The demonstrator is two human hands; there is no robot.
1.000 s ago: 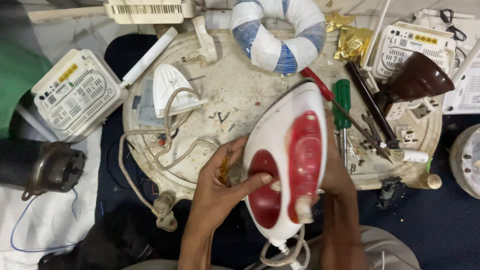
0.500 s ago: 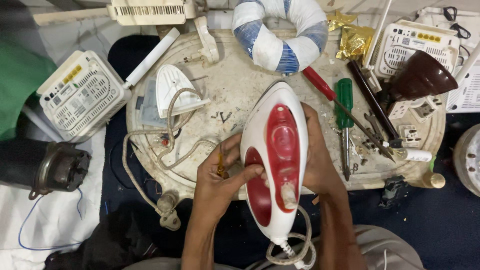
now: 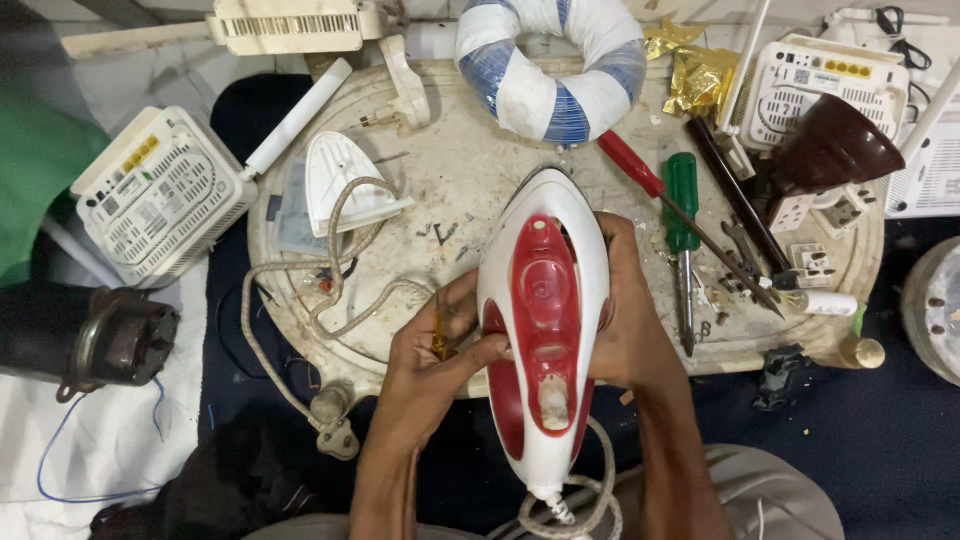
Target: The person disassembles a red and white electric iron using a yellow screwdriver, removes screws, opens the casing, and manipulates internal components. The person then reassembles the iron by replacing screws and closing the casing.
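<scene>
A red and white clothes iron (image 3: 543, 320) is held over the near edge of a round, worn work table (image 3: 470, 170), its tip pointing away from me. My right hand (image 3: 628, 318) wraps around the iron's right side. My left hand (image 3: 432, 352) holds a small yellow-handled screwdriver (image 3: 439, 338) and its thumb rests against the iron's left side. The iron's braided cord (image 3: 570, 505) loops below its heel.
On the table lie a white iron plate (image 3: 345, 180), a second braided cord with plug (image 3: 330, 425), a blue and white ring (image 3: 555, 60), red (image 3: 632, 165) and green (image 3: 682, 190) screwdrivers, pliers and sockets. White routers (image 3: 160, 205) and a motor (image 3: 115, 335) sit beside it.
The iron has turned from tilted to the right to pointing nearly straight away from me and shifted left. Both hands moved with it.
</scene>
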